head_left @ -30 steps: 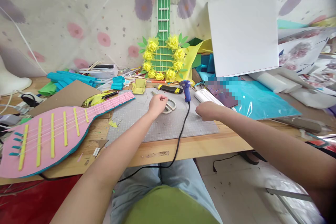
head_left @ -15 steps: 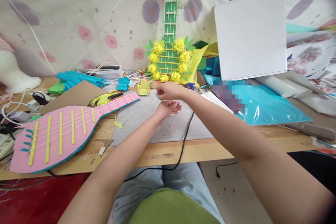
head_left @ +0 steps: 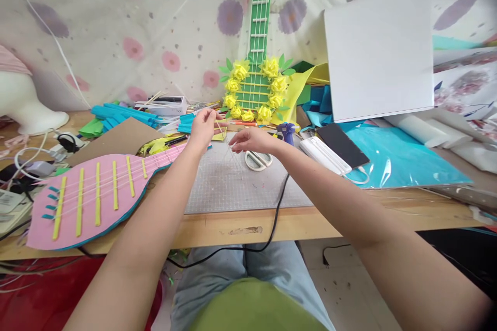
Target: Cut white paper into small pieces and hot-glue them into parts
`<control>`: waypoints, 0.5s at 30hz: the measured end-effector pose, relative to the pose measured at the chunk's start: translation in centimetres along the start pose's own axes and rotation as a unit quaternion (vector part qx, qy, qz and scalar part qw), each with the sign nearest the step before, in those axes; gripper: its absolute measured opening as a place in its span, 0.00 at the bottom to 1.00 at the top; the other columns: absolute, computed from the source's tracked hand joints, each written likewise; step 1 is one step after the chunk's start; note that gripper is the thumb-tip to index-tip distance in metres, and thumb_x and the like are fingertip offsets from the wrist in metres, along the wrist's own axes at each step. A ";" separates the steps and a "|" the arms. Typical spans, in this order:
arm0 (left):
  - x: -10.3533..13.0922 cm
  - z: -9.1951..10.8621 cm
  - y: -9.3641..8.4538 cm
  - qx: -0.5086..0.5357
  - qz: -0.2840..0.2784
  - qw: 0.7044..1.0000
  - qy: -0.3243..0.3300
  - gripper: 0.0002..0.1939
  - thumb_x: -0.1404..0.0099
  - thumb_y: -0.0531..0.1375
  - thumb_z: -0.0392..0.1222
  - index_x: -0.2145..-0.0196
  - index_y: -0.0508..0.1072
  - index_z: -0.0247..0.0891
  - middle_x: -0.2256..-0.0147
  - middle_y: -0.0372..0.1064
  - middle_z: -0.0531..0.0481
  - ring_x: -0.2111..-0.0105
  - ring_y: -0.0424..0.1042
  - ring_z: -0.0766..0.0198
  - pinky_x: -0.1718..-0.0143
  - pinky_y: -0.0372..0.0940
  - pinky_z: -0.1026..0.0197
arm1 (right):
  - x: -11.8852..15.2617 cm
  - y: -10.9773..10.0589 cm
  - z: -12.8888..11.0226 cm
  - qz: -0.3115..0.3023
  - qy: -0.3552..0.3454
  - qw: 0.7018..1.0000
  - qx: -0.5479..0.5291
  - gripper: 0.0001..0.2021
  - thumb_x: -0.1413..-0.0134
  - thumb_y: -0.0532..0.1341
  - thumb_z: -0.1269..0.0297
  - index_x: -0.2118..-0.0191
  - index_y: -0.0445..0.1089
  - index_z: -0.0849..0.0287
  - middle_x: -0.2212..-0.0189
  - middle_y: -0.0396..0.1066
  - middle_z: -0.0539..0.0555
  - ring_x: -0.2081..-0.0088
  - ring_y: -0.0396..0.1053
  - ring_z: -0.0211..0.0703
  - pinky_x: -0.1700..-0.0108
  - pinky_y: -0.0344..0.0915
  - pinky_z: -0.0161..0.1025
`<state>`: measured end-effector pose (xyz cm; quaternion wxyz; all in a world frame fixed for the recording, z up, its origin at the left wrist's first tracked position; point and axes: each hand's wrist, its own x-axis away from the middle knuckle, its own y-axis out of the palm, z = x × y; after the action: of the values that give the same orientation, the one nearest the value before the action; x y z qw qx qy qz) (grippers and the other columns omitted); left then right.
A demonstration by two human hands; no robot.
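A person in a green top sits at a cluttered craft bench, both bare hands near the centre of the frame. The left hand (head_left: 205, 126) pinches pale, thin strands (head_left: 219, 128) between thumb and fingers; they hang down over a grey cutting mat (head_left: 217, 196). The right hand (head_left: 252, 142), fingers bent and slightly apart, is just beside them; whether it grips any cannot be told. Scissors (head_left: 258, 161) lie on the mat below it, unheld. At the left, a pink paper guitar (head_left: 88, 191) already bears yellow strips, teal pegs and pale strings. A green paper guitar (head_left: 254, 80), upper centre, looks finished, strung and ringed with yellow flowers. The strands in hand appear loose, not visibly fastened to either guitar; how much work remains is unclear.
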<state>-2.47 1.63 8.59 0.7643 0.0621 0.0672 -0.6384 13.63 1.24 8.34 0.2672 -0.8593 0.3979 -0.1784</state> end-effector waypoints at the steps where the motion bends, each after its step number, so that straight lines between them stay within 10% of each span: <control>1: -0.1 0.6 0.2 -0.007 -0.008 1.000 0.027 0.08 0.38 0.51 0.43 0.72 0.62 0.37 0.70 0.66 0.52 0.71 0.72 0.68 0.70 0.67 0.63 | -0.4 0.4 -0.3 0.018 -0.007 1.000 -0.013 0.10 0.51 0.58 0.67 0.61 0.70 0.62 0.68 0.73 0.54 0.67 0.70 0.34 0.66 0.65 0.29; 8: 0.5 2.4 1.4 -0.038 -0.031 0.995 0.089 0.07 0.41 0.55 0.44 0.70 0.66 0.37 0.71 0.67 0.52 0.66 0.72 0.66 0.68 0.66 0.66 | -1.8 1.9 -0.2 0.204 -0.049 0.977 0.037 0.14 0.52 0.59 0.60 0.60 0.66 0.63 0.76 0.71 0.51 0.74 0.68 0.33 0.69 0.62 0.31; 15: 1.4 1.0 1.7 -0.030 -0.058 0.994 0.092 0.07 0.41 0.54 0.42 0.69 0.67 0.37 0.72 0.68 0.50 0.68 0.72 0.65 0.68 0.67 0.64 | -1.7 2.7 0.5 0.167 -0.038 0.982 0.075 0.10 0.49 0.56 0.61 0.70 0.71 0.62 0.76 0.71 0.50 0.73 0.68 0.32 0.69 0.59 0.29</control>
<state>-0.52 0.36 9.33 0.7181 0.0935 0.1602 -0.6708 11.26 1.28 6.18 0.3717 -0.7645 0.5108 -0.1283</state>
